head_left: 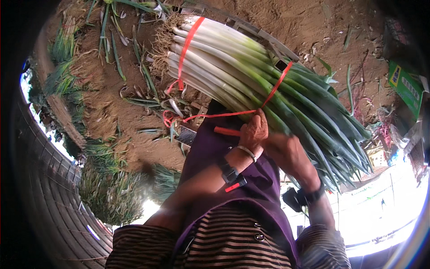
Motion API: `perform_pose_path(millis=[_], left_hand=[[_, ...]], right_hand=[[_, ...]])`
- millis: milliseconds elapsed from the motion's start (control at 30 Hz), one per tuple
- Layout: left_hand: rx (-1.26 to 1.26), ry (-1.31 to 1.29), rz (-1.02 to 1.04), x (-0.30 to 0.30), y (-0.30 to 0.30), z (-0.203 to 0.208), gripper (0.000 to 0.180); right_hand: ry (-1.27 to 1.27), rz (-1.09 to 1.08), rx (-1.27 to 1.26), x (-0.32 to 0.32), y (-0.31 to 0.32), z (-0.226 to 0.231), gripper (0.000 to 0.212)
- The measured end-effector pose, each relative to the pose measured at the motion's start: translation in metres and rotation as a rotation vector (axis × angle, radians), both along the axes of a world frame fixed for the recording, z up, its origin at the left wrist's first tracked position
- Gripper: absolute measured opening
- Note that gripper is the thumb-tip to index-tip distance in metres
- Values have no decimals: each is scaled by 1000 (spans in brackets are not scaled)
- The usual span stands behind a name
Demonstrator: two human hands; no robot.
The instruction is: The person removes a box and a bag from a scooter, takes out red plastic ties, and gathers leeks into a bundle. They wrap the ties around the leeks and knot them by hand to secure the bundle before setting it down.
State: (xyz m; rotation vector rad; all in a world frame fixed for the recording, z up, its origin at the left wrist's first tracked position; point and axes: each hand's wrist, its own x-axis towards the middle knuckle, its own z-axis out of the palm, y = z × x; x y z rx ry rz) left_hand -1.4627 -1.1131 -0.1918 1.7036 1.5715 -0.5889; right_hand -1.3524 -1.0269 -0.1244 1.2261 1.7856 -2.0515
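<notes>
A big bundle of long green onions lies across in front of me, roots to the left and green leaves to the right. One red tie circles the white stalks; a second red strap runs over the green part. My left hand pinches this strap at the bundle's near edge. A flat red piece sticks out beside that hand; its kind is unclear. Close by on the right, my right hand is closed, slightly blurred, its fingertips hidden. The strap's loose tail trails left.
A wooden-looking frame shows along the bundle's far side. Loose leaves litter the brown soil. More onion piles stand at the left, by a wooden beam. A green printed package lies at the far right.
</notes>
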Motion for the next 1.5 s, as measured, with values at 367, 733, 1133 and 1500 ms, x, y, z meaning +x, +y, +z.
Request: perform_pose_path(millis=[367, 733, 1133, 1500], left_hand=[[-61, -368, 221, -11, -18, -12, 39], [305, -286, 73, -34, -9, -4, 71], [276, -171, 159, -20, -15, -22, 48], [102, -365, 375, -19, -16, -24, 32]], right_hand=[[-236, 92, 578, -50, -18, -91, 8], [-694, -699, 391, -37, -19, -88, 20], [-824, -568, 453, -50, -18, -89, 17], [-947, -394, 441, -61, -17, -92, 13]])
